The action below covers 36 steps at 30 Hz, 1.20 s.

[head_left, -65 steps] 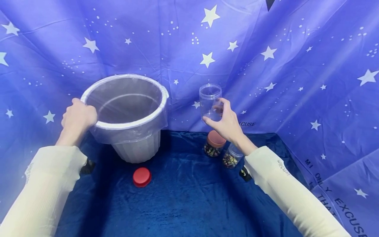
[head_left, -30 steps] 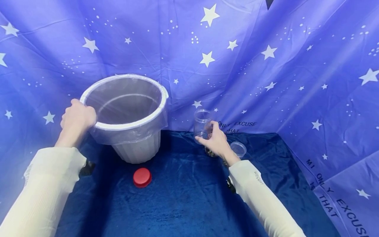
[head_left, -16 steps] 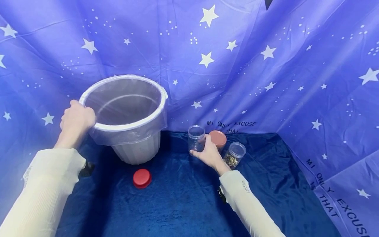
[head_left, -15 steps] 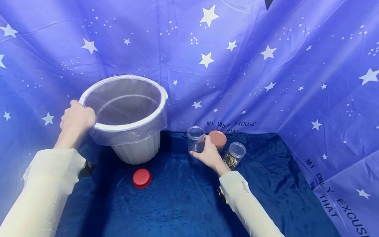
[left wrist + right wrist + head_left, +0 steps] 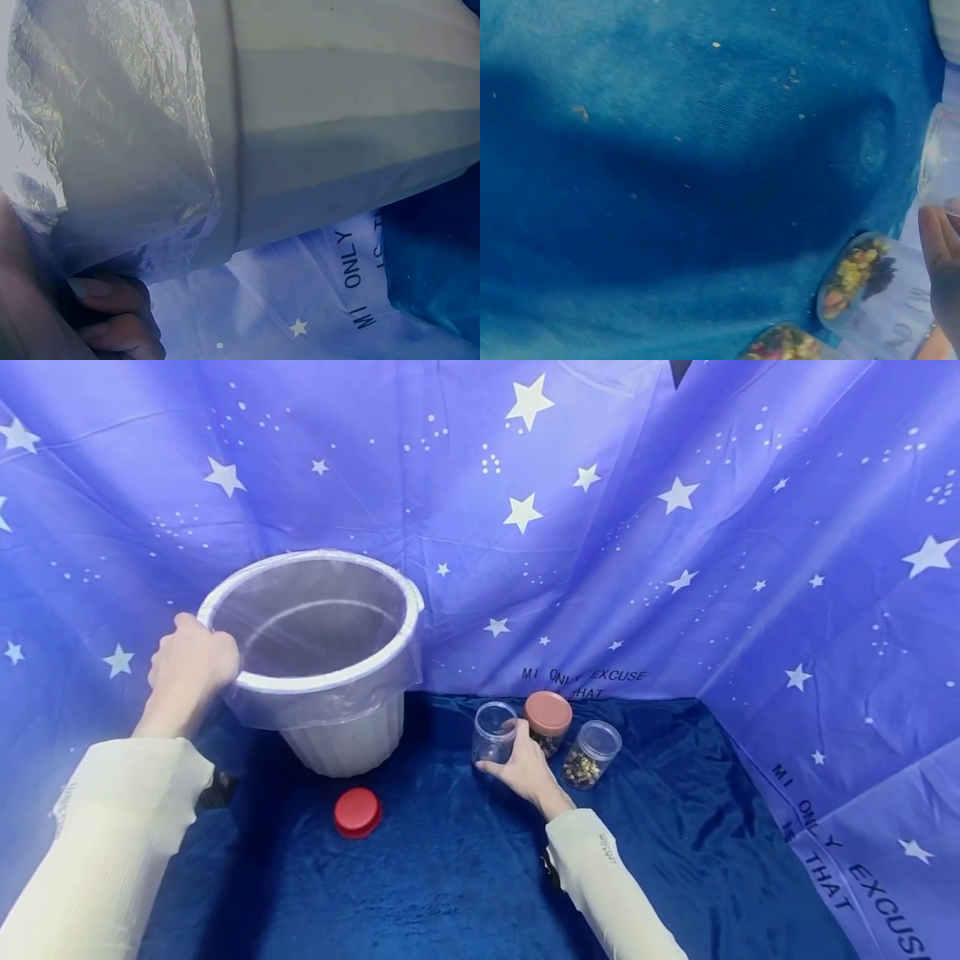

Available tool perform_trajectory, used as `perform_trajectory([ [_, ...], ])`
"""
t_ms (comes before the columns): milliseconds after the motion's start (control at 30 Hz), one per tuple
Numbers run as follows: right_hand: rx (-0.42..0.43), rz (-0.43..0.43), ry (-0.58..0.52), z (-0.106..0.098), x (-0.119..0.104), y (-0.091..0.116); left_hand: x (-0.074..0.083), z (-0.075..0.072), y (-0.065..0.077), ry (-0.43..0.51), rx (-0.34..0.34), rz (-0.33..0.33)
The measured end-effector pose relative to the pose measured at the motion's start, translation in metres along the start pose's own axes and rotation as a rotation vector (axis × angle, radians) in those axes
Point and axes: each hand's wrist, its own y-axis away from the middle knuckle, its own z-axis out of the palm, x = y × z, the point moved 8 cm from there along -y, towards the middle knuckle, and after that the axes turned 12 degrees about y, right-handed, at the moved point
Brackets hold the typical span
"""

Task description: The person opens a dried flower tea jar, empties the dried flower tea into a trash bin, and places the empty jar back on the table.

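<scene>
My left hand grips the near-left rim of a white bucket lined with a clear plastic bag; in the left wrist view, curled fingers show below the bag's edge. My right hand holds a clear lidless jar upright, thumb and fingers around its side, low over the blue cloth. Nothing shows inside this jar. Just right of it stands a jar of dried flowers with an orange-pink lid, partly hidden by my right hand. Nearest my right wrist is a clear-topped jar of dried flowers.
A red lid lies on the blue cloth in front of the bucket. Purple curtains with white stars hang behind and along the sides. Small crumbs are scattered on the cloth in the right wrist view.
My right hand has lowered the clear jar from in front of the curtain, down and left, to beside the lidded jars. The left hand keeps its grip on the bucket rim.
</scene>
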Motion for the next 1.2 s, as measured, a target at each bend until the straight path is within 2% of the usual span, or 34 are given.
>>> perform_trajectory([
  [300,-0.001,0.023,-0.026,0.014,0.011,0.008,0.000,0.000,0.000,0.006,0.005,0.003],
  [633,0.038,0.029,0.010,0.027,0.021,0.022,-0.002,0.000,0.000,0.010,0.011,-0.002],
  [1033,0.009,0.020,0.018,0.031,0.023,0.025,-0.002,0.000,0.000,0.002,0.011,-0.005],
  [1200,0.012,0.017,0.062,0.034,0.025,0.026,-0.003,-0.001,-0.001,0.005,0.010,-0.004],
])
